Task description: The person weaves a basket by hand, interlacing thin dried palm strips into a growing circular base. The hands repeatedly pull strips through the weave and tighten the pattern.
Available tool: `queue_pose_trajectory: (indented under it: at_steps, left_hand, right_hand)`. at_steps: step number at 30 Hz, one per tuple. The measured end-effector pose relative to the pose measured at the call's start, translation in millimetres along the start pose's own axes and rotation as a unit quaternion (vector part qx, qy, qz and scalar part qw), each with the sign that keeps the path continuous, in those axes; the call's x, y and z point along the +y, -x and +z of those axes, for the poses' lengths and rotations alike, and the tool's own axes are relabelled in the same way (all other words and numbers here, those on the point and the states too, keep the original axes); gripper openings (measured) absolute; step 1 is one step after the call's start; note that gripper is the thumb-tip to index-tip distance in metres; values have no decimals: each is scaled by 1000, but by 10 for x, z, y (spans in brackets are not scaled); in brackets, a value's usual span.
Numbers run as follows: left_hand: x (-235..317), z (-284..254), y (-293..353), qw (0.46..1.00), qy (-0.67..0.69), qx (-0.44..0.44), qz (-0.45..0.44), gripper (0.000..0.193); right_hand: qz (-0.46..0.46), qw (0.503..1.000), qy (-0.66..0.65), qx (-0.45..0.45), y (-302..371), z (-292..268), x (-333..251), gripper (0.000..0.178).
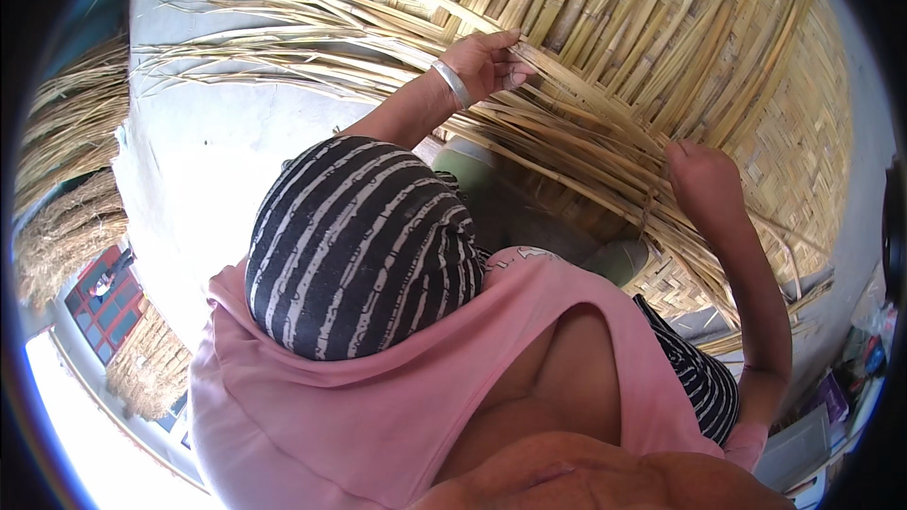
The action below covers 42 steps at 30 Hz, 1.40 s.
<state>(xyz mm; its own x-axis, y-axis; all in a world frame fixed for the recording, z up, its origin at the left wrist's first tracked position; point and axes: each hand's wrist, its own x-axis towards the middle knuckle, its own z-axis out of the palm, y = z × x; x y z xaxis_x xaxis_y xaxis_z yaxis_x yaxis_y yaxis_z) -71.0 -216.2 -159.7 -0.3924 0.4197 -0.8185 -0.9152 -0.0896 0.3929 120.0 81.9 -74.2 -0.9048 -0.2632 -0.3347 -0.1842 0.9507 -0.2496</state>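
Observation:
My left hand (pixel 487 66), with a silver bangle (pixel 452 85) at its wrist, curls its fingers at the edge of a long flat reed strip (pixel 590 99). That strip slants down to the right across the canes, and my right hand (pixel 701 178) is closed like a fist on its lower end. Just beyond my hands, a row of split canes (pixel 605 19) runs away from me over a woven mat (pixel 803 94). Between my hands and my body, loose reeds (pixel 557 156) lie in a bundle crosswise to the row. My right fingertips are partly hidden.
Long reed ends (pixel 283 28) fan out leftward over a pale floor (pixel 208 142). My striped knee (pixel 359 246) rises below my left arm. Stacks of dry stalks (pixel 71 132) stand at the far left. Bags and small items (pixel 864 349) lie at the right edge.

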Motion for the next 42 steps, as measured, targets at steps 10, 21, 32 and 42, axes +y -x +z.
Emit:
queue_pose_trajectory:
  at_steps: [10,21,32,42]
  left_hand:
    - [-117,6,-86,976,-151,49,151,25]
    - [17,-157,-191,989,-83,91,83,27]
    - [302,-259,-277,953,-139,140,231,23]
    - [853,-574,-312,934,-86,160,309,17]
  right_hand:
    - [75,948,-307,-16,234,288,4,14]
    - [160,846,-498,-98,347,503,11,17]
    - [119,931,-344,-17,273,258,-46,11]
    - [179,964,-187,59,574,970,710,19]
